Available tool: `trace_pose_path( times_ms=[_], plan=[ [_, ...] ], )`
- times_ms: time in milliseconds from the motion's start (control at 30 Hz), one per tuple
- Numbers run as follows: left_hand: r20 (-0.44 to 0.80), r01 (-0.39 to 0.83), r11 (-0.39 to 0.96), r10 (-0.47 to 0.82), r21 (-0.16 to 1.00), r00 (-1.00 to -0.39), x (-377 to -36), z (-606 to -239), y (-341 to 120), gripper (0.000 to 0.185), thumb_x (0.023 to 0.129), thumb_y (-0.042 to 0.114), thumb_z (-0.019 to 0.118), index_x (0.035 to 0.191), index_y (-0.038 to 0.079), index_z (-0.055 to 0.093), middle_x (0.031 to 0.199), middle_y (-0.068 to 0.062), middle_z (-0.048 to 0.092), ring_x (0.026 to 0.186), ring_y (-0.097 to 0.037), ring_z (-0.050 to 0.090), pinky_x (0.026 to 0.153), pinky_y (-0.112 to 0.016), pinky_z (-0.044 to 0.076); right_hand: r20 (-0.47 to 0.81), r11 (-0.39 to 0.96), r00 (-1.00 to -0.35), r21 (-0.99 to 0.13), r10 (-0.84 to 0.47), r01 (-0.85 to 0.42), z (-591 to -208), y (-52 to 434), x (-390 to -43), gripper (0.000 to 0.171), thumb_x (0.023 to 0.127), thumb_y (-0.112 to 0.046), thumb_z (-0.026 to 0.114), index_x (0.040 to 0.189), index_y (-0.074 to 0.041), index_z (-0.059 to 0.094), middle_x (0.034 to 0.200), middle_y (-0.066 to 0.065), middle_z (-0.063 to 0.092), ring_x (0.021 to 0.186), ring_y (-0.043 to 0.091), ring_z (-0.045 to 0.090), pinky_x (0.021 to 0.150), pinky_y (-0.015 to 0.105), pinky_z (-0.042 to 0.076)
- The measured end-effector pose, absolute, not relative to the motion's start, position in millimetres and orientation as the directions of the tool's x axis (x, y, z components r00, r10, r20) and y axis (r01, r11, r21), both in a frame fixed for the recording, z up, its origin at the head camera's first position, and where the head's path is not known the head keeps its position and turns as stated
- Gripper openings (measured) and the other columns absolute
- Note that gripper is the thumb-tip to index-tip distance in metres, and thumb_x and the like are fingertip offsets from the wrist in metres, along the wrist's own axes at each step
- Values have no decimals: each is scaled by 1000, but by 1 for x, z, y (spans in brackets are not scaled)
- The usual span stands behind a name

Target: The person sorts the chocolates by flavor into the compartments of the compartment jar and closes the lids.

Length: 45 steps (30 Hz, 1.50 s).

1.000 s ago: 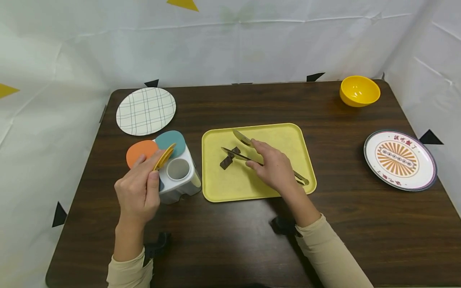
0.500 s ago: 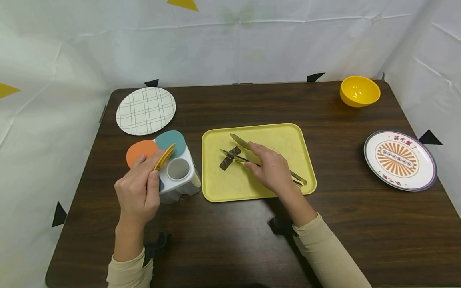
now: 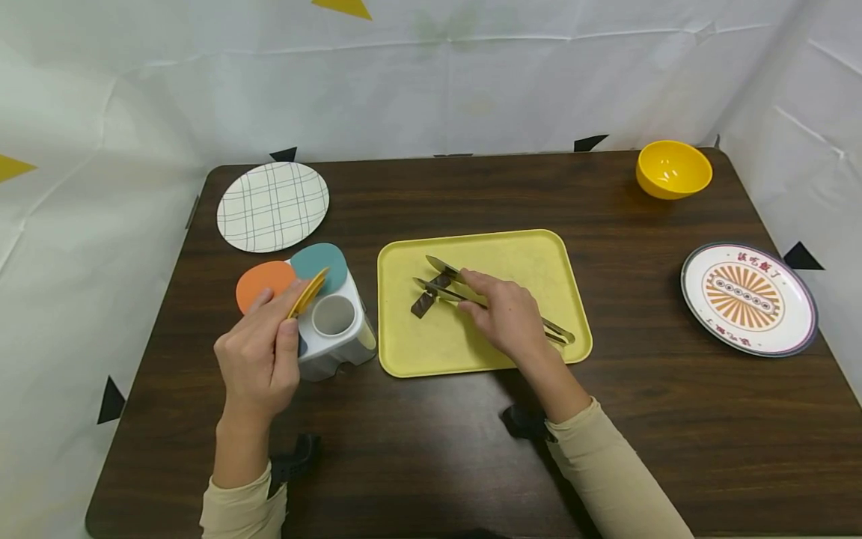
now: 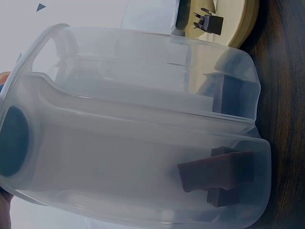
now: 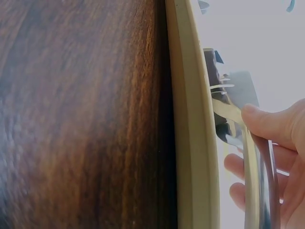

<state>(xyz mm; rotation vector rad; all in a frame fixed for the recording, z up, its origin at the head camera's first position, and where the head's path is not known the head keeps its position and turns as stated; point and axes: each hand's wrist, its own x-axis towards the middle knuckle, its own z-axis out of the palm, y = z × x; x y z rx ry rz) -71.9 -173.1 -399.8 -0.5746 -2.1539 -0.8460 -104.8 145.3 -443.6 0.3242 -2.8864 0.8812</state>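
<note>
My left hand (image 3: pixel 259 359) holds up a yellow lid (image 3: pixel 308 293) over the white container (image 3: pixel 340 353), whose round compartment beneath stands uncovered. Dark brown blocks (image 4: pixel 219 174) show through the container's cloudy wall in the left wrist view. Metal tongs (image 3: pixel 557 329) are in my right hand (image 3: pixel 508 311), thumb on one arm and fingers on the other. Their tips reach left over the yellow tray (image 3: pixel 417 352), one on each side of the upper of two small dark brown blocks (image 3: pixel 423 303). Short prongs show at the tongs' end (image 5: pixel 223 88) in the right wrist view.
Orange (image 3: pixel 263 286) and teal (image 3: pixel 322 266) lids cover other parts of the container. A checked plate (image 3: pixel 272 208) lies behind it. At the right are a yellow bowl (image 3: pixel 673 171) and a printed plate (image 3: pixel 747 299). The dark table (image 3: pixel 431 449) has white sheets around it.
The tongs' far arm has come down and left toward the near arm, narrowing the gap around the upper block. My right hand shifted slightly left; the left hand and lid stayed still.
</note>
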Motion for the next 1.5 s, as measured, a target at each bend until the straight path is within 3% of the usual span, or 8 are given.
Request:
trace_pose_path(
  times_ms=[867, 1033, 1267, 1500],
  plan=[
    [762, 616, 684, 135, 391, -634, -71, -399, -173, 47, 98, 31, 40, 119, 2, 71, 114, -8, 71, 100, -29, 69, 94, -53, 49, 335, 778, -923, -523, -187, -348, -431, 147, -101, 51, 85, -17, 77, 134, -12, 63, 129, 6, 63, 108, 31, 65, 79, 49, 54],
    [764, 617, 684, 134, 389, -631, -71, -399, -173, 48, 99, 32, 39, 119, 2, 71, 114, -9, 71, 99, -29, 69, 93, -54, 49, 402, 742, -892, -531, -205, -409, -417, 143, -95, 51, 85, -17, 77, 134, -11, 62, 129, 6, 63, 109, 28, 65, 75, 46, 55],
    [769, 620, 683, 133, 387, -626, -71, -399, -172, 49, 100, 34, 39, 119, 2, 71, 113, -8, 71, 98, -30, 70, 93, -53, 49, 509, 659, -827, -539, -240, -524, -396, 132, -84, 49, 84, -15, 78, 130, -8, 64, 128, 7, 64, 115, 21, 63, 86, 43, 54],
    [778, 623, 678, 119, 390, -617, -71, -399, -172, 48, 98, 32, 40, 117, 1, 72, 112, -8, 72, 97, -30, 70, 95, -50, 49, 591, 568, -746, -515, -307, -642, -378, 116, -69, 48, 83, -14, 79, 128, -6, 65, 127, 7, 65, 114, 20, 64, 88, 40, 54]
  ],
)
